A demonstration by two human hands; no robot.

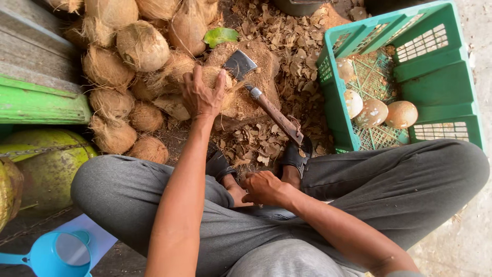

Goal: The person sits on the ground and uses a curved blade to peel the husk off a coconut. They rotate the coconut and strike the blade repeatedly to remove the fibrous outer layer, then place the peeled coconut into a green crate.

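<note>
The person sits cross-legged on the ground, facing a heap of husked brown coconuts [128, 77]. The left hand [202, 95] reaches forward and lies on a fibrous coconut [218, 77] that sits on a low chopping block [251, 87]; the fingers are spread over the husk, so the grip is a loose steadying hold on the coconut, probably to keep the round thing from rolling off the block. The right hand [264, 187] rests near the lap by the ankle, fingers curled with nothing in them, as far as the view shows.

A hatchet [261, 97] lies unheld, its blade on the block just beside the coconut and its wooden handle slanting down toward the person's sandalled foot [294, 154], within easy reach of the right hand. Dry husk chips [287, 46] cover the ground around the block.

To the right stands a green plastic crate [435, 77] holding several smooth, pale peeled coconuts [382, 113], kept apart from the rough ones on the left. A green leaf [220, 36] lies atop the heap. At lower left sits a blue plastic scoop [56, 254], beside large green coconuts [46, 164] and a green-painted wooden ledge [41, 105].
</note>
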